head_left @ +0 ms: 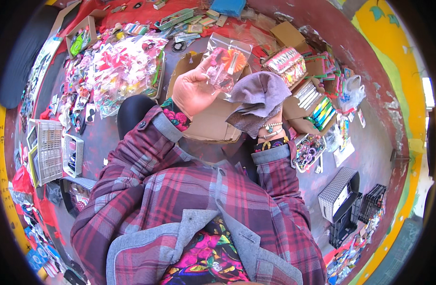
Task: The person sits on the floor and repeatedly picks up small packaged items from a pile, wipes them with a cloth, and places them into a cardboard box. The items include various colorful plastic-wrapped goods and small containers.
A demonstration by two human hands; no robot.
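Note:
My left hand (196, 92) pinches the edge of a clear plastic bag (219, 42). An orange flower hair accessory (234, 61) and pink pieces show through the film. Beside it, a crumpled grey cloth (258, 97) covers most of my right hand (274, 124), which holds it; the fingers are hidden beneath the folds. Both hands are above a flattened brown cardboard box (210, 126) between my knees. The cloth comes up close to the bag's lower right corner; whether they touch I cannot tell.
A big heap of clear-wrapped pink and white accessories (125, 66) lies to the left. White baskets (49, 149) stand farther left. Cartons of packets (308, 102) and a small tray of hair ties (309, 151) sit on the right, with checkered bins (339, 194) nearer me.

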